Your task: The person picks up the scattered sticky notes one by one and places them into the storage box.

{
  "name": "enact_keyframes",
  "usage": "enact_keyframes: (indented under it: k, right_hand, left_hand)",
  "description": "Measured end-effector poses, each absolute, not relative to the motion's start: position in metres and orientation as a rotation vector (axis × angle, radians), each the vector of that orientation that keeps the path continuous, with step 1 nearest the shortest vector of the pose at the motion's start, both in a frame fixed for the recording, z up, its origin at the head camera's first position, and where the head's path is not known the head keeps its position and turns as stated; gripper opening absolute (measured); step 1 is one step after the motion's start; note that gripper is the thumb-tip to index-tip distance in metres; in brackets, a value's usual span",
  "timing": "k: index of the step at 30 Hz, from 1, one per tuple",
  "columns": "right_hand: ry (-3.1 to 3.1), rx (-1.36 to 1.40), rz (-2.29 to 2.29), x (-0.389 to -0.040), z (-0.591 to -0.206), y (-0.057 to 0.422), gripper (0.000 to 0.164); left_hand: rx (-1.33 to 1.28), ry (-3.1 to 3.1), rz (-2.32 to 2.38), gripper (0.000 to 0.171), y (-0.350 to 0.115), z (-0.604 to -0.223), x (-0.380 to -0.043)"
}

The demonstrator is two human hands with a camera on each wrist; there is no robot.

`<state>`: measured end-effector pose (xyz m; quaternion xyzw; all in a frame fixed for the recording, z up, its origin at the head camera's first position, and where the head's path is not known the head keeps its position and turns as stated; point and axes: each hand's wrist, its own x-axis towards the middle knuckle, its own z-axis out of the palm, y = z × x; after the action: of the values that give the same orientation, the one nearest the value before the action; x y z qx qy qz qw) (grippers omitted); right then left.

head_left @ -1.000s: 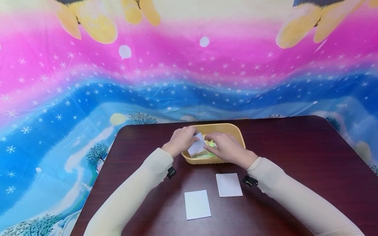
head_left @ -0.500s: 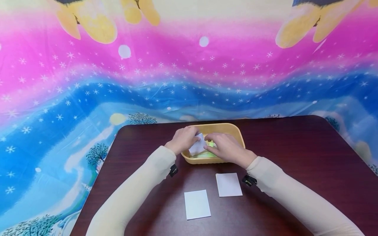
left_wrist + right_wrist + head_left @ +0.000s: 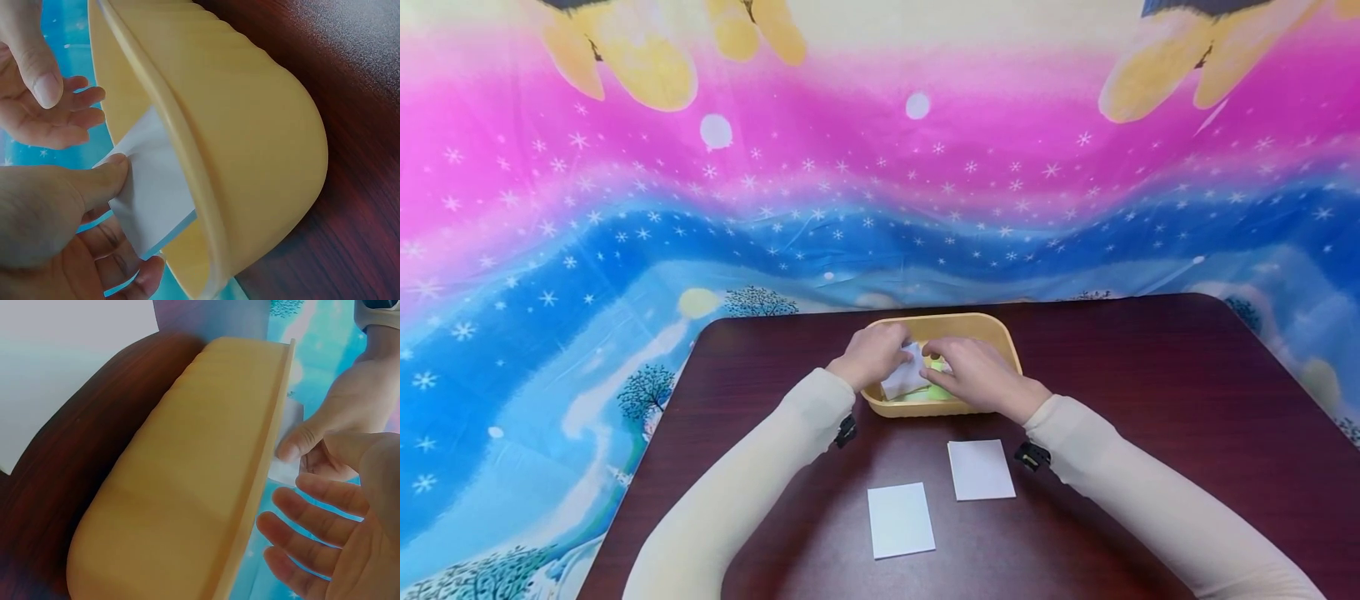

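Observation:
My left hand (image 3: 871, 357) pinches a white square of paper (image 3: 153, 187) between thumb and fingers, over the left part of a yellow plastic basket (image 3: 996, 330). Part of the paper dips below the basket's rim, and a bluish lower edge gives it some thickness in the left wrist view. My right hand (image 3: 976, 375) reaches over the right part of the basket with loosely bent, spread fingers that hold nothing. Light green pieces (image 3: 938, 392) lie inside the basket, partly hidden by the hands.
Two more white squares lie on the dark red-brown table (image 3: 760, 392) in front of the basket: a nearer one (image 3: 901, 521) and one farther right (image 3: 981, 470). Behind the table hangs a pink and blue patterned cloth (image 3: 865, 225).
My left hand has shifted slightly right, bringing the white paper a little farther into the basket. My right hand has barely moved.

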<state>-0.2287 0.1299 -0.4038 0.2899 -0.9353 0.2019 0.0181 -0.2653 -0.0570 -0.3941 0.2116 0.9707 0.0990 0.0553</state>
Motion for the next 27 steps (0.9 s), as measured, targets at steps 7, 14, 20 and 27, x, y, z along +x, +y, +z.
enact_keyframes:
  k: [7,14,20,27]
  right_hand:
    - [-2.923,0.895,0.619,-0.2322,-0.4083,0.1326,0.036]
    - [-2.923,0.878,0.611,-0.2323,-0.4095,0.1337,0.037]
    - [-2.932,0.885,0.611,-0.2331,-0.4106,0.1339,0.037]
    - [-2.942,0.877,0.602,-0.2331,-0.4101,0.1340,0.036]
  left_hand:
    - [0.667,2.949,0.265,0.025,-0.0556,-0.3981,-0.2667]
    - [0.659,2.962,0.196,0.031,-0.0552,-0.4001,-0.2662]
    - [0.648,2.972,0.175,0.028,-0.0554,-0.4014,-0.2659]
    - [0.641,2.969,0.149,0.027,-0.0562,-0.4020,-0.2670]
